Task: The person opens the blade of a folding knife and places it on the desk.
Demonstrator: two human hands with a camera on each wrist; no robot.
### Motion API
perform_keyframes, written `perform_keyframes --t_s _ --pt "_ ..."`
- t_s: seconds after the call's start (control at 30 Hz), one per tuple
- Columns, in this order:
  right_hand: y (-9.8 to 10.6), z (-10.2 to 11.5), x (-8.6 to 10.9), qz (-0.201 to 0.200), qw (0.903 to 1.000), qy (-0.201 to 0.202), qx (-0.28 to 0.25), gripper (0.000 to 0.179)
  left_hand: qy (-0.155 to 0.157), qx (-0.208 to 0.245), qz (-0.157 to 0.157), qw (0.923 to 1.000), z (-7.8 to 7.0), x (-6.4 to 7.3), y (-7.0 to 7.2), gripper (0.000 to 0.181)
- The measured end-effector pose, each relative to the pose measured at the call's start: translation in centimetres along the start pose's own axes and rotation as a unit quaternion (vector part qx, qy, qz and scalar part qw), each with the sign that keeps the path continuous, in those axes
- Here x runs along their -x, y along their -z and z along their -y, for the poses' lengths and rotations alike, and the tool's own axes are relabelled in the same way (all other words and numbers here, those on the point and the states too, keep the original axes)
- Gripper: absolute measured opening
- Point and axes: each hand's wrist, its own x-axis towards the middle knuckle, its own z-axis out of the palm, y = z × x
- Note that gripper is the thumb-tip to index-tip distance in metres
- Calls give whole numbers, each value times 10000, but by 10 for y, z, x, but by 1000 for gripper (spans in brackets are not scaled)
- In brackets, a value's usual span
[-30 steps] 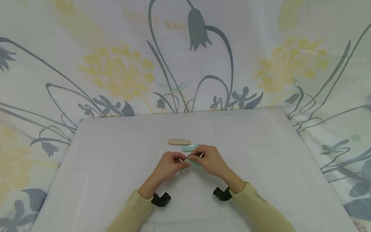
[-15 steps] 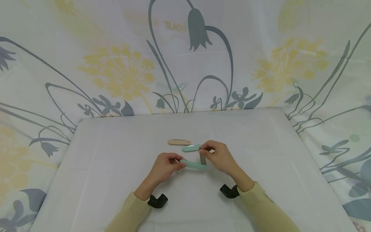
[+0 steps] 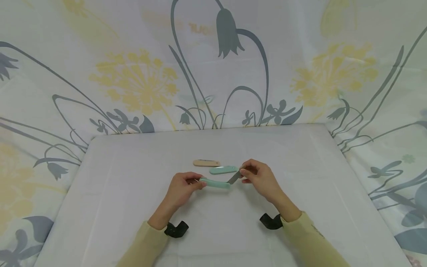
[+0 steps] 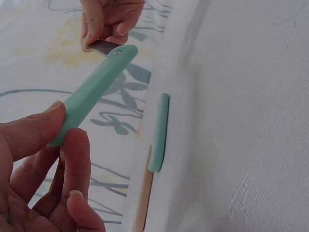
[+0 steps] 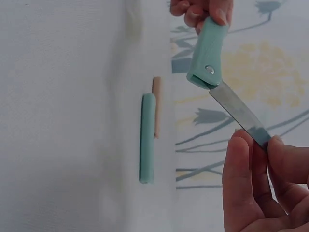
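Observation:
A folding knife with a mint-green handle [image 3: 216, 183] is held above the table between both hands. My left hand [image 3: 181, 189] pinches the handle's end between thumb and fingers. With thumb and fingertips, my right hand [image 3: 261, 180] pinches the blade [image 5: 241, 112] near its tip. The blade stands partly swung out from the handle, at an angle; a metal pivot [image 5: 209, 69] shows in the right wrist view. Just beyond the hands a second mint-green folding knife [image 3: 222, 170] lies folded on the table, and behind it a beige folding knife [image 3: 206, 163].
The white-covered table [image 3: 133, 159] meets a flower-printed cloth [image 3: 146, 81] at its back and sides. A black curved piece sits at each wrist, one at the left cuff [image 3: 176, 229] and one at the right cuff [image 3: 271, 221].
The hands have moved apart. The blade, hidden at first, stood about upright from the handle half a second ago and is now swung further outward to the right.

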Motion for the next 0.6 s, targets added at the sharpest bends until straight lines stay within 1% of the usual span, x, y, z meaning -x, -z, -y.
perform_keyframes --t_s 0.07,0.23,0.4,0.5,0.6 --pt "2 -2 0 7 9998 -55 -167 9 17 110 -90 9999 1 -1 1 16" --pt "3 -8 2 7 9955 -345 -880 8 185 701 -259 9970 1 -1 1 20" --pt "3 -11 5 -99 9837 -577 -1702 1 379 1087 -343 9928 0 -1 0 22" --pt "2 -12 7 -216 9757 -616 -2093 7 507 1282 -315 9899 1 -1 -1 23" --pt "0 -11 10 -374 9653 -676 -2494 11 629 1437 -247 9873 -1 -1 -1 23"
